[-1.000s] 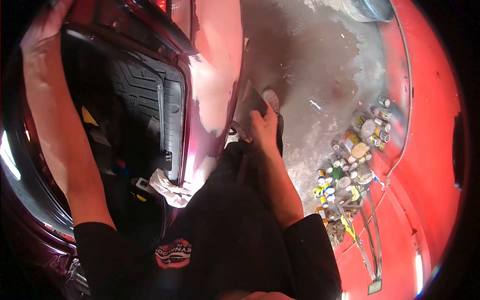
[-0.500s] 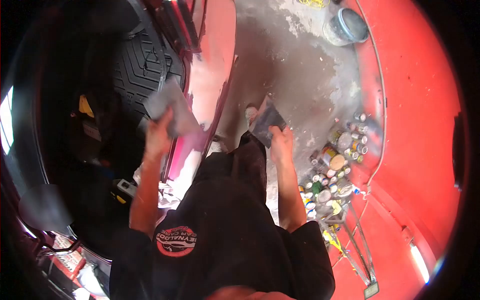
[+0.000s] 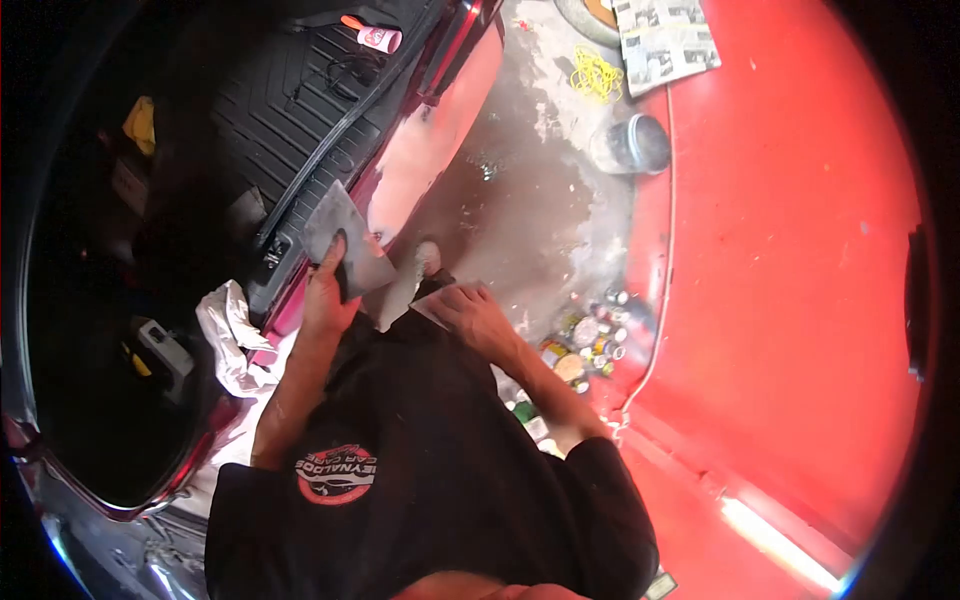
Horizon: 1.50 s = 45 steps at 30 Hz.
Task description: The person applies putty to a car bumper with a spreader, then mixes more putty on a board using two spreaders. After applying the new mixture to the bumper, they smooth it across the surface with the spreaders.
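My left hand (image 3: 328,295) grips a flat grey sheet (image 3: 345,225), sandpaper by its look, with the thumb across its face. It is beside the car's open edge, where a pale pink patch (image 3: 440,140) covers part of the magenta panel. Closer to my body, my right hand (image 3: 475,312) is closed on another sheet (image 3: 432,303), of which only a pale brownish part shows past the fingers. The two hands are apart.
A ribbed black mat (image 3: 290,110) lines the car at left, with a white crumpled cloth (image 3: 235,340) on its edge. Several cans (image 3: 590,335), a bucket (image 3: 640,145), yellow cord (image 3: 597,73) and newspaper (image 3: 665,45) lie along the red wall (image 3: 780,250).
My right hand has come inward, toward my left hand, and its sheet has turned. The view has shifted, bringing newspaper and a bottle on the mat into sight. The left hand keeps its sheet.
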Motion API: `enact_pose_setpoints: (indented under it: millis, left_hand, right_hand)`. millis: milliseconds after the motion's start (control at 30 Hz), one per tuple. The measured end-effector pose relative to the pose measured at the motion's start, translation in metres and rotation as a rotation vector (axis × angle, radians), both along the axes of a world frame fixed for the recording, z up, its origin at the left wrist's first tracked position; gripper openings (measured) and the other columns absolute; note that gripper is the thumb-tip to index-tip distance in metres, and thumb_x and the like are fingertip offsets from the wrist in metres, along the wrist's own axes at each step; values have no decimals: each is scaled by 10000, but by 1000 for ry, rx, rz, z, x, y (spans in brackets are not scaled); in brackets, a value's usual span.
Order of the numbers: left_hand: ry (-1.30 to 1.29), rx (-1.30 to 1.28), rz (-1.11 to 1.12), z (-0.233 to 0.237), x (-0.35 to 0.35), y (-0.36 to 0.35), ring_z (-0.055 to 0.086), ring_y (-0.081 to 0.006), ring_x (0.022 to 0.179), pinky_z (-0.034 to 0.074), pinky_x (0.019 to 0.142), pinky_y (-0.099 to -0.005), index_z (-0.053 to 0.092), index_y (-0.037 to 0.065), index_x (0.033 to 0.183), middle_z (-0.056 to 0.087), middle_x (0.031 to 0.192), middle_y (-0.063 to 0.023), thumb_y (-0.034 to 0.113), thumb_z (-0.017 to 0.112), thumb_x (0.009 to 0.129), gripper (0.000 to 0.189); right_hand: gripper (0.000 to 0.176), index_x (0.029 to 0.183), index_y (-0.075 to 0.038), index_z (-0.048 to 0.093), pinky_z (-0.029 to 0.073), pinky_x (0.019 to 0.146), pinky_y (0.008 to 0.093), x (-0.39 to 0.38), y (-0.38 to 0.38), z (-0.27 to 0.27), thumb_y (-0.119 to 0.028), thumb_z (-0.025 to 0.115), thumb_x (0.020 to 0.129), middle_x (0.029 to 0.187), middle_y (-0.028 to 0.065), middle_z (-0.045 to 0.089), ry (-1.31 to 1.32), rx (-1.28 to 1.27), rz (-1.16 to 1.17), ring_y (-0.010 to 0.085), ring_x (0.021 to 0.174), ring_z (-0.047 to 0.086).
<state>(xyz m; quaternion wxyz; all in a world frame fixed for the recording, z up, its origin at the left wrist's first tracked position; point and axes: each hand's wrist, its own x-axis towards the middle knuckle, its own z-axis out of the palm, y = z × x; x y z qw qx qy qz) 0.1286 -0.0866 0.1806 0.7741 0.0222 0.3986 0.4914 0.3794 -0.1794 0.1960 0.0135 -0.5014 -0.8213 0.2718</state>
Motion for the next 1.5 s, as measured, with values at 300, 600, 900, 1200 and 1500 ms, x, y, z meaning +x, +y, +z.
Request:
enact_pose_setpoints:
  millis: [300, 600, 900, 1200, 1500]
  left_hand:
    - [-57, -126, 294, -35, -19, -83, 585, -193, 1181, 422, 1065, -385, 585, 85, 1296, 639, 1253, -32, 292, 657, 962, 399]
    - [108, -255, 633, -86, 164, -108, 631, -213, 1094, 500, 989, -407, 576, 47, 1245, 655, 1165, -60, 211, 673, 951, 350]
    - [82, -176, 581, -80, 223, -66, 634, -195, 1095, 509, 964, -370, 597, 75, 1245, 657, 1190, -49, 186, 626, 984, 285]
    - [41, -178, 568, -132, 209, -46, 622, -180, 1107, 492, 982, -391, 629, 52, 1211, 662, 1192, -44, 186, 647, 976, 271]
    - [113, -205, 581, -149, 179, -47, 630, -175, 1085, 510, 939, -387, 636, 49, 1204, 664, 1194, -47, 221, 697, 944, 318]
  right_hand:
    - [440, 1372, -35, 561, 445, 938, 272, 87, 48, -44, 73, 451, 960, 1123, 116, 647, 582, -74, -690, 151, 1040, 582]
    - [407, 1362, -32, 574, 440, 922, 262, 191, 133, -77, 36, 458, 978, 1114, 119, 674, 583, -277, -524, 125, 1037, 590]
    - [417, 1321, -52, 611, 433, 1028, 326, 203, 124, -78, 61, 522, 929, 1329, 150, 597, 402, -19, -212, 291, 1199, 597]
    - [564, 1352, -72, 587, 442, 1046, 428, 161, 132, -61, 109, 559, 820, 1316, 210, 576, 343, -56, -109, 398, 1258, 528]
    - [592, 1411, -95, 538, 395, 1098, 469, 141, 123, -79, 78, 567, 845, 1414, 225, 504, 219, 12, -22, 430, 1322, 463]
